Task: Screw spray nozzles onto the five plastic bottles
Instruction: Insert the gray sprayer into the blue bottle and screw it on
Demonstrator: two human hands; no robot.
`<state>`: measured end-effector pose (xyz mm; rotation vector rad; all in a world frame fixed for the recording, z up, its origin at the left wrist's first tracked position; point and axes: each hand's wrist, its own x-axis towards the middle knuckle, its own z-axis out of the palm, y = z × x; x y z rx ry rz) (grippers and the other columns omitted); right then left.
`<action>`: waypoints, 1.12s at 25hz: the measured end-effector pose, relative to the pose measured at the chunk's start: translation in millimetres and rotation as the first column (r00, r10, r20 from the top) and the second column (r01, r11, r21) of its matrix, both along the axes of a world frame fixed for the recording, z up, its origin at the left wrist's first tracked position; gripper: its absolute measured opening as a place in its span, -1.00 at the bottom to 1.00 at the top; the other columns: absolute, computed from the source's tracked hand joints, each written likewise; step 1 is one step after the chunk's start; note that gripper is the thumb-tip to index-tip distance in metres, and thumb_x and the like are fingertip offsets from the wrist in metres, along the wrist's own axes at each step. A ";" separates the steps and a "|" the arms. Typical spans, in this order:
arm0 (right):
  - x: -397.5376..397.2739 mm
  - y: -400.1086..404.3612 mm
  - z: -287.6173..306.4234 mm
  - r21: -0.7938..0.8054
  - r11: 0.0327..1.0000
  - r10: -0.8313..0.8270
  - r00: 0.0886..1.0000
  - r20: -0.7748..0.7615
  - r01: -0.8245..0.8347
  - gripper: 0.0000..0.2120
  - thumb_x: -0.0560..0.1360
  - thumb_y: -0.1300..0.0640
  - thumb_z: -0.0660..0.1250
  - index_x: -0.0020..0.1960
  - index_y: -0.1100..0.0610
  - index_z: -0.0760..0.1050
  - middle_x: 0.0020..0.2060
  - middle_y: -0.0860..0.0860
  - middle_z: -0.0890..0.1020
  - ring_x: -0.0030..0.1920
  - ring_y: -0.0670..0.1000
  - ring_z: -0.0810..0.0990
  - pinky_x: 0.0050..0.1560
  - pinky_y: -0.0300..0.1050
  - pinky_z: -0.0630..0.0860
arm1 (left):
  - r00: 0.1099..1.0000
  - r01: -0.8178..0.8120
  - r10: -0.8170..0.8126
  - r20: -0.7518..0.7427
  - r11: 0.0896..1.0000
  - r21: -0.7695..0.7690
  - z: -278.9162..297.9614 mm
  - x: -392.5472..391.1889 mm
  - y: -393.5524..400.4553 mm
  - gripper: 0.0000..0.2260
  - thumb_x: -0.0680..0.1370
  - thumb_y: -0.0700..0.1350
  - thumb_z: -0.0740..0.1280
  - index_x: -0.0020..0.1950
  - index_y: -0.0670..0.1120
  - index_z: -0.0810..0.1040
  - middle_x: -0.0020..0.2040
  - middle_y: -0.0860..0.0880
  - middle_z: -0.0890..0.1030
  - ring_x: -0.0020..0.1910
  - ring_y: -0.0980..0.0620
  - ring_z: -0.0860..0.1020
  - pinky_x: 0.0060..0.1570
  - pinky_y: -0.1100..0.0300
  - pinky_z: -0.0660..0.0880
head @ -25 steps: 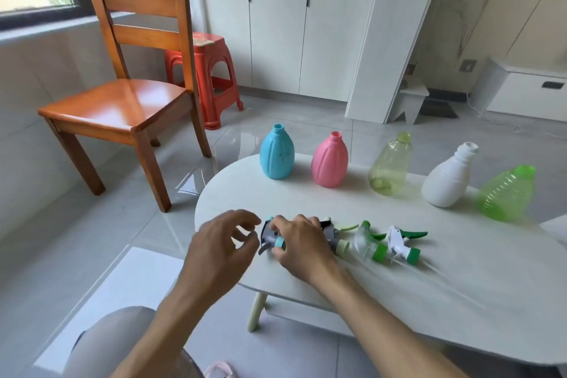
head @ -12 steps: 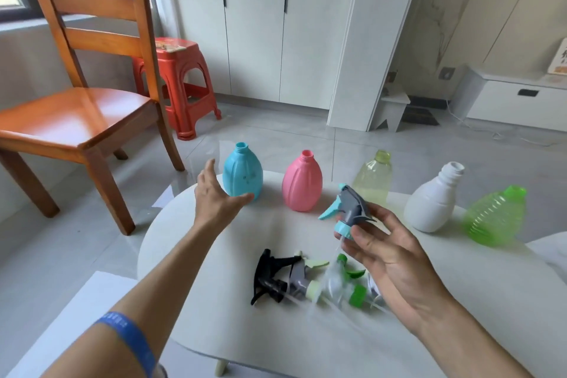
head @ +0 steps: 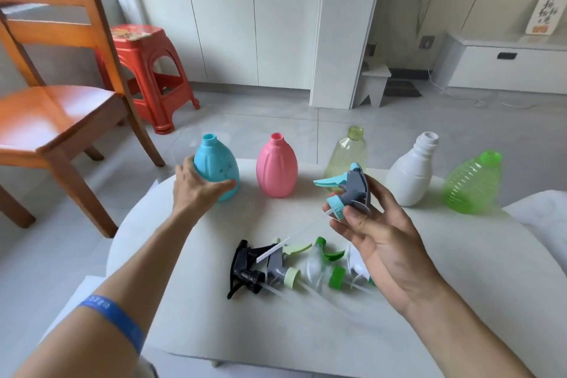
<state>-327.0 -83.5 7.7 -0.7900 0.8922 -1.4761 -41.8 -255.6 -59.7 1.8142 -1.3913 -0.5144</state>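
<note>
- my right hand [head: 377, 233] pinches the grey-and-blue spray nozzle [head: 346, 190] above the table [head: 460, 301], trigger pointing left, ribbed collar down-left.
- my left hand [head: 196, 190] wraps the smooth, upright blue bottle [head: 218, 167].

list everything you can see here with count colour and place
bottles: 5, blue, pink, yellow-clear, white, green, open-necked, row along table's far edge
held nozzle: 1, grey and blue, above table
loose nozzles: 4, black, grey and pale green, clear and green, white, clustered mid-table
table: 1, white, foreground
chair: 1, wooden, left
stool: 1, red, behind chair
cabinets: white, back wall
left hand: on blue bottle
right hand: holding nozzle
</note>
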 end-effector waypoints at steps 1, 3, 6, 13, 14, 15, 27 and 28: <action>-1.7 1.3 2.1 -0.012 1.000 -0.005 1.000 0.017 0.005 -0.43 0.39 0.32 0.40 0.38 0.10 0.46 0.10 0.19 0.67 0.05 0.10 0.70 0.12 -0.04 0.62 | 1.000 0.013 -0.013 0.023 1.000 0.009 4.8 -0.2 6.4 -0.19 0.09 0.23 0.53 0.24 -0.03 0.38 0.00 0.00 0.38 0.01 -0.05 0.46 -0.02 -0.02 0.53; -4.2 3.8 7.2 -0.035 0.999 -0.022 0.999 0.031 0.023 -0.45 0.38 0.31 0.39 0.36 0.10 0.48 0.10 0.19 0.67 0.06 0.12 0.70 0.06 -0.06 0.63 | 0.997 0.064 -0.064 0.047 0.998 0.014 15.1 2.2 23.3 -0.23 0.06 0.27 0.49 0.16 -0.03 0.40 -0.05 0.03 0.38 -0.02 -0.04 0.47 -0.11 0.01 0.54; -6.2 7.1 16.9 -0.071 0.996 -0.047 0.998 0.040 0.050 -0.45 0.37 0.32 0.36 0.36 0.08 0.49 0.11 0.14 0.68 0.14 0.19 0.68 0.08 -0.04 0.62 | 0.987 0.138 -0.132 0.087 0.989 -0.059 39.9 6.0 52.0 -0.24 0.09 0.22 0.53 0.19 -0.01 0.39 -0.02 0.04 0.38 -0.01 -0.02 0.47 -0.21 0.10 0.51; -20.3 22.8 45.7 -0.233 0.942 -0.224 0.969 0.101 0.242 -0.54 0.44 0.33 0.32 0.32 0.07 0.47 0.08 0.08 0.66 0.32 0.28 0.54 0.16 -0.03 0.57 | 0.975 0.195 -0.148 0.163 0.928 -0.319 88.1 -12.9 144.6 -0.19 0.09 0.23 0.51 0.27 0.12 0.33 0.02 0.18 0.34 -0.02 0.21 0.42 -0.23 0.32 0.39; -21.6 25.9 49.5 -0.282 0.925 -0.236 0.966 0.102 0.256 -0.56 0.47 0.35 0.31 0.31 0.08 0.46 0.08 0.06 0.65 0.29 0.25 0.55 0.16 -0.03 0.57 | 0.965 0.223 -0.158 0.210 0.917 -0.332 83.6 -20.3 157.7 -0.18 0.09 0.20 0.52 0.30 0.11 0.32 0.05 0.19 0.33 -0.04 0.16 0.41 -0.21 0.32 0.36; -21.2 27.8 51.9 -0.318 0.912 -0.239 0.965 0.105 0.260 -0.58 0.50 0.37 0.29 0.31 0.09 0.45 0.10 0.06 0.62 0.28 0.22 0.55 0.17 -0.04 0.56 | 0.948 0.262 -0.176 0.265 0.905 -0.336 77.8 -27.8 167.1 -0.18 0.10 0.15 0.53 0.31 0.07 0.32 0.09 0.19 0.33 -0.05 0.12 0.38 -0.19 0.27 0.35; -35.8 26.4 38.1 -0.312 0.915 -0.259 0.965 0.038 0.258 -0.62 0.54 0.43 0.21 0.32 0.21 0.43 0.08 0.07 0.63 0.26 0.21 0.54 0.09 -0.12 0.56 | 0.875 0.396 -0.300 0.379 0.895 -0.207 56.1 -61.7 166.9 -0.20 0.14 0.11 0.50 0.33 0.02 0.32 0.07 0.06 0.43 -0.10 -0.02 0.44 -0.24 0.14 0.43; -36.2 26.7 36.2 -0.305 0.921 -0.243 0.969 0.032 0.241 -0.61 0.53 0.42 0.23 0.32 0.20 0.43 0.08 0.07 0.64 0.27 0.22 0.54 0.10 -0.12 0.56 | 0.866 0.411 -0.309 0.393 0.887 -0.209 56.8 -63.4 167.3 -0.20 0.15 0.09 0.52 0.33 0.02 0.32 0.08 0.05 0.44 -0.08 -0.02 0.45 -0.24 0.14 0.44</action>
